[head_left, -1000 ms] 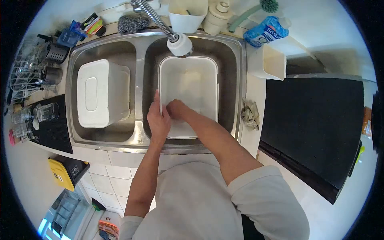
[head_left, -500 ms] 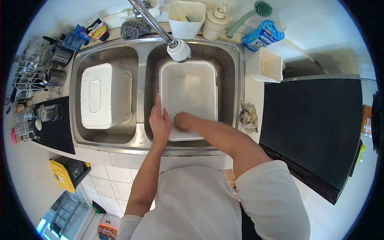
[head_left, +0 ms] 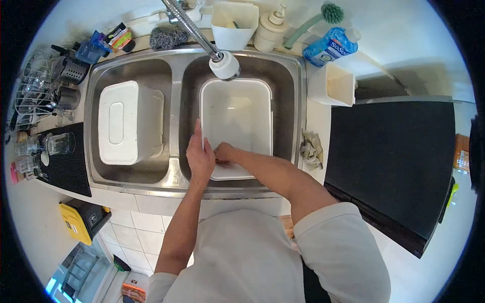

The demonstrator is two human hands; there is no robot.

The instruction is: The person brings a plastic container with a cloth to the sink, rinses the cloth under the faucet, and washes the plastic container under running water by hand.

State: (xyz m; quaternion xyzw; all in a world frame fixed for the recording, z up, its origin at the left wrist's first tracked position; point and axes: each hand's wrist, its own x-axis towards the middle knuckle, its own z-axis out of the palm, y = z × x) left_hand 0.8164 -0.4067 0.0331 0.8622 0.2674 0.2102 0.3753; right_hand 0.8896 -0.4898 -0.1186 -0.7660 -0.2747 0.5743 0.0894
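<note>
A white rectangular plastic tub (head_left: pixel 242 113) stands in the right sink bowl, its opening facing up. My left hand (head_left: pixel 199 156) grips its left wall near the front corner, with the fingers stretched along the outside and the thumb at the rim. Inside the tub, my right hand (head_left: pixel 227 153) is closed against the inner left side near that corner. Whatever its curled fingers hold is hidden. Over the back of the tub hangs the white tap head (head_left: pixel 225 66).
A second white tub (head_left: pixel 119 123) lies in the left bowl. Behind the sink are steel wool (head_left: pixel 168 38), a white holder (head_left: pixel 235 22), a soap pump (head_left: pixel 271 30) and a blue bottle (head_left: pixel 331 46). A crumpled cloth (head_left: pixel 311 149) lies at the right edge.
My right hand has shifted slightly left inside the tub, closer to its left wall. My left hand keeps its place on the tub. The whole view has moved slightly.
</note>
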